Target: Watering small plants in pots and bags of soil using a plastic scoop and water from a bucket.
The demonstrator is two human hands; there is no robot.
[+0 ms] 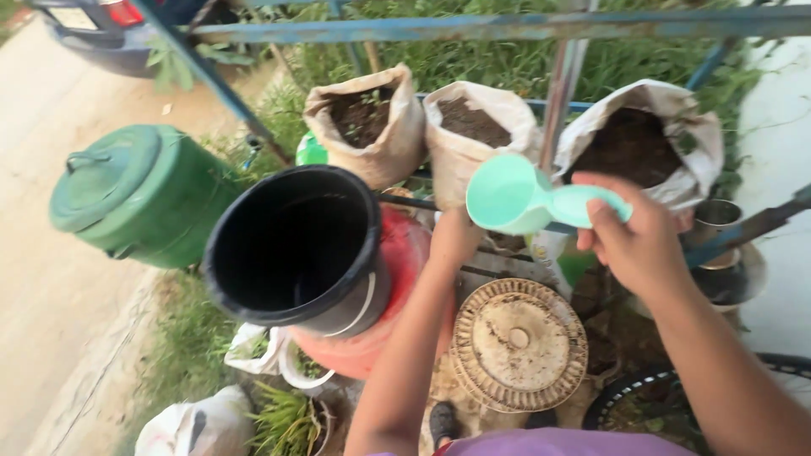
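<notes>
My right hand [639, 241] grips the handle of a mint-green plastic dipper [517, 196], held tilted with its open mouth facing me, in front of the soil sacks. My left hand [456, 236] reaches forward under the dipper's bowl; its fingers are hidden behind the dipper, so what it touches is unclear. A large black bucket [296, 249] sits tilted on a red container [404, 279] just left of my left arm. Three pale sacks filled with dark soil stand behind: left sack [372, 127], middle sack [473, 139], right sack [650, 139].
A green lidded bin [139, 194] stands at the left on pale pavement. A round dirty woven lid [517, 344] lies below my hands. A blue metal frame [507, 27] crosses the top. Metal pots [718, 221] sit at right, a white bag [198, 426] and grass at lower left.
</notes>
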